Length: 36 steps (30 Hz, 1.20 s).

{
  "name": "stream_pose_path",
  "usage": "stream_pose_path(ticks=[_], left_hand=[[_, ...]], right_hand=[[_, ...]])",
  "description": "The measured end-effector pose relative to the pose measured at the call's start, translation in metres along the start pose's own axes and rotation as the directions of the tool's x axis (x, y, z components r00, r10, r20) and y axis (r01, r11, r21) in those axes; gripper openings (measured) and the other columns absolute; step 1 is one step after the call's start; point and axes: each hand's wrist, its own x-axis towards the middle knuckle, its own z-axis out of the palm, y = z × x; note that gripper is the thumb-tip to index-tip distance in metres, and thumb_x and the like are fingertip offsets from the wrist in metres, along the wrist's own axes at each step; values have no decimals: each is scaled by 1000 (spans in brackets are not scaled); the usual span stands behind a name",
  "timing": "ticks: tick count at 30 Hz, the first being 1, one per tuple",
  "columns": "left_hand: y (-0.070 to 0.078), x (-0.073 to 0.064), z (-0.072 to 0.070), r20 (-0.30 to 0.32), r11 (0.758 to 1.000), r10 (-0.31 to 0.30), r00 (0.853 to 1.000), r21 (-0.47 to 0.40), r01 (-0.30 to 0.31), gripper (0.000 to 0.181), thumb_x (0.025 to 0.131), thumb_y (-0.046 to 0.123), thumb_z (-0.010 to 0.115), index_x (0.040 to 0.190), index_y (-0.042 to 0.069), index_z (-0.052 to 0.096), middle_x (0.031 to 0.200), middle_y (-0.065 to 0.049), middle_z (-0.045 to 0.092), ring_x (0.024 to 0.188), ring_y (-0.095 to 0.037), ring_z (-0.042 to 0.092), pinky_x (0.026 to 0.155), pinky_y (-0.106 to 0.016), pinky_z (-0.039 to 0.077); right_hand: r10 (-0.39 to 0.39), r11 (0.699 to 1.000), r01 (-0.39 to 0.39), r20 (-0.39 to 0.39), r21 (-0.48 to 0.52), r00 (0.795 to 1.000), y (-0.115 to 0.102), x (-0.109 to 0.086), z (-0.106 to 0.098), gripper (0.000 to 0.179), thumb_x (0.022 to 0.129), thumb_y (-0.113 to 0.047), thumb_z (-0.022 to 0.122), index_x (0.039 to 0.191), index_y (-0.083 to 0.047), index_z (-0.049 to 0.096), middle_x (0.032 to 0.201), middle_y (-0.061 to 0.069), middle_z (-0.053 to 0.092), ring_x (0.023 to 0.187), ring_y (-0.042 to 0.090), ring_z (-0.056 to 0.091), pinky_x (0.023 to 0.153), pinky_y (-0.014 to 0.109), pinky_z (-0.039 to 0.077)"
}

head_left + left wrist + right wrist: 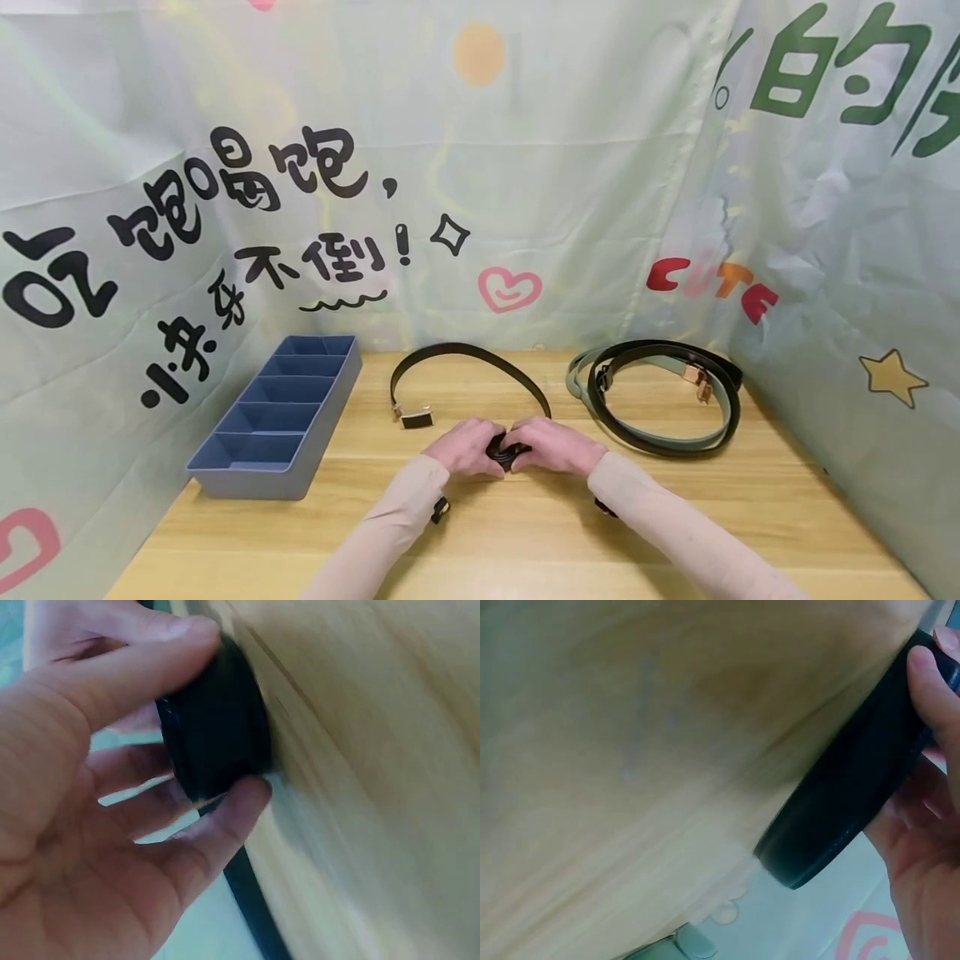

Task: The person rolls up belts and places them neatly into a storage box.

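A black belt (450, 348) lies on the table in a wide arc, its buckle (417, 418) at the left end. Its other end is rolled into a tight coil (504, 457) between both hands. My left hand (467, 447) grips the coil from the left; in the left wrist view its thumb lies over the top of the coil (214, 720) and its fingers curl beneath. From the right, my right hand (558, 446) holds the same roll, with the thumb on the strap (847, 772) in the right wrist view.
A grey-blue divided box (311, 467) with several compartments stands on the left of the wooden table (525, 550). Further belts, black (731, 417) and pale green (581, 375), lie looped together at the right rear. A printed cloth (570, 167) hangs behind.
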Motion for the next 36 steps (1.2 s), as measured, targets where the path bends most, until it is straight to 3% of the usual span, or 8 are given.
stream_pose_path(ticks=[6,11,16,20,24,27,33,36], left_hand=[[3,0,1,-75,994,-106,992,18,108,47,68,53,84,85,15,63,76,4,61,66,-9,52,61,-24,45],[1,2,3,-80,998,-62,995,23,64,41,71,47,84,89,15,66,78,4,64,67,-9,53,62,-25,45],[-3,4,1,-20,999,13,1000,-30,-14,35,75,36,85,97,16,65,88,4,68,77,-8,58,72,-24,48],[-1,5,2,-17,996,-63,998,-59,62,41,73,40,85,96,14,64,85,3,65,74,-8,57,69,-24,48],[3,6,4,-72,989,-139,988,-60,135,50,69,50,85,91,10,64,79,1,62,67,-10,54,63,-25,46],[3,6,4,-87,992,-123,989,-43,119,48,69,48,85,92,11,66,80,1,64,68,-10,54,64,-26,46],[0,5,-1,-6,999,-27,1000,-41,27,38,73,37,86,101,19,67,91,5,69,81,-9,58,78,-26,48],[1,5,-2,-7,997,-63,998,-41,62,41,72,40,86,99,16,66,90,3,68,80,-10,58,77,-27,49]], right_hand=[[-23,996,20,-36,-92,999,0,5,2,16,86,-36,71,93,-22,73,86,-10,71,75,-3,60,70,16,49],[-36,997,35,-11,-63,999,2,2,-2,24,82,-20,77,105,-18,72,93,-3,70,81,4,62,73,19,50],[-21,999,21,8,-48,1000,5,-1,-3,28,80,-17,79,107,-18,72,98,-1,68,88,7,63,79,23,52],[-7,996,4,-31,-91,1000,5,-1,1,18,80,-27,77,97,-21,73,89,-5,69,79,3,62,73,22,52],[22,992,-27,-44,-119,999,5,0,1,14,83,-32,74,94,-23,72,86,-8,68,76,1,59,70,21,51],[15,997,-16,-20,-80,1000,5,-1,-2,19,83,-25,75,102,-20,73,90,-4,69,79,4,61,72,22,50],[0,1000,0,7,-3,1000,6,-4,-7,36,77,-15,80,112,-13,71,101,4,69,90,14,65,80,27,52],[6,999,-6,-4,-35,1000,5,-1,-6,26,78,-21,78,103,-15,73,96,-1,71,87,10,65,79,26,52]])
